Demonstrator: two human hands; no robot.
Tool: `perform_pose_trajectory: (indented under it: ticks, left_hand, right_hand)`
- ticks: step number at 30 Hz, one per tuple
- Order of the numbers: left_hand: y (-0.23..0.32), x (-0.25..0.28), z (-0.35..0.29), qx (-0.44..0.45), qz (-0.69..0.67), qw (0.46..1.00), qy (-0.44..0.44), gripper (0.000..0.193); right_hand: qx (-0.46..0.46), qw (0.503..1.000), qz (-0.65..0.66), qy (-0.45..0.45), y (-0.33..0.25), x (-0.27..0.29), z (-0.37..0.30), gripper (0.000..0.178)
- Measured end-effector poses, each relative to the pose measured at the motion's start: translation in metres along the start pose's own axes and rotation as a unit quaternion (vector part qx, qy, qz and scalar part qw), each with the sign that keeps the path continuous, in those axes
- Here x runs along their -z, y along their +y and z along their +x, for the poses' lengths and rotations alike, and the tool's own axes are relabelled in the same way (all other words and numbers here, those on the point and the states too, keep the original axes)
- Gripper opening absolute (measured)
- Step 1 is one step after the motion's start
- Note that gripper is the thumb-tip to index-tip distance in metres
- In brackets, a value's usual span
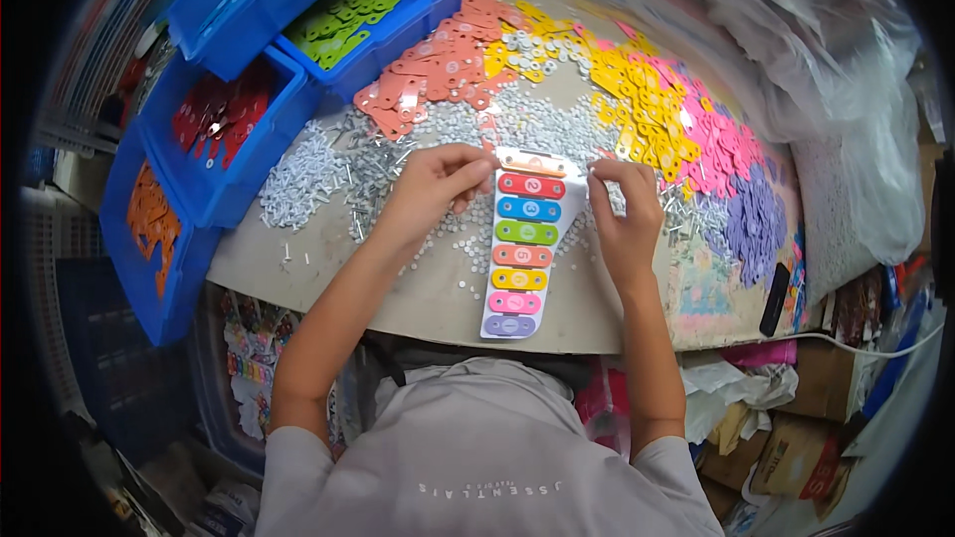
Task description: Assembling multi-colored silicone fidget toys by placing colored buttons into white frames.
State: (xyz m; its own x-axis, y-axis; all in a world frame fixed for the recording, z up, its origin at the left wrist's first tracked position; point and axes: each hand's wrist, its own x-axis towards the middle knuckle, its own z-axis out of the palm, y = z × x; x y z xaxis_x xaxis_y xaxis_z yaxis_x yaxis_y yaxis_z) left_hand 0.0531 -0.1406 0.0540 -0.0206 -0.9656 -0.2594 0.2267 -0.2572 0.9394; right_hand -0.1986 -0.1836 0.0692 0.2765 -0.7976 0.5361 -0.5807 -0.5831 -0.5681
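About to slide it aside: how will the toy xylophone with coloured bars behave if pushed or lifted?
The xylophone looks flat and rigid, so it should probably slide rather than roll or tip. Loose screws around it may drag along. The top bar, under both hands, may be unfastened and could shift.

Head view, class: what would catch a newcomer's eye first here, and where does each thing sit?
The white toy xylophone board with its rainbow column of coloured bars lies mid-table, its top end pinched between the left hand and right hand. Behind it, heaps of orange, yellow and pink flat plastic bars spread over the round table. Blue plastic bins of sorted bars stand at the left.
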Motion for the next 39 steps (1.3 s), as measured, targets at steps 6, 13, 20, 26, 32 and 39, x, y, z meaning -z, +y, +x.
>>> perform_pose_trajectory:
  ticks: [6,13,20,26,32,39]
  left_hand:
    - [0.001,-0.006,0.024,0.021,-0.009,0.999,-0.044,0.017]
    - [-0.011,-0.004,0.039,0.023,-0.014,0.998,-0.054,0.016]
    - [-0.023,-0.005,0.049,-0.014,0.018,0.999,-0.042,0.020]
    - [-0.009,0.001,0.061,0.079,0.257,0.959,-0.086,0.032]
    - [-0.026,-0.005,0.071,0.087,0.087,0.988,-0.090,0.026]
    - [-0.032,-0.004,0.065,0.011,0.127,0.991,-0.047,0.028]
  right_hand:
    - [-0.009,0.999,-0.004,-0.049,0.010,-0.020,0.008,0.012]
    - [0.044,0.997,-0.024,-0.066,0.010,-0.020,0.012,0.008]
    - [-0.228,0.945,0.031,-0.232,0.020,-0.009,0.033,0.020]
    - [-0.347,0.830,0.142,-0.412,0.037,-0.008,0.056,0.031]
    - [-0.366,0.810,0.146,-0.433,0.045,-0.009,0.060,0.037]
    - [-0.300,0.849,0.096,-0.425,0.046,-0.014,0.046,0.033]
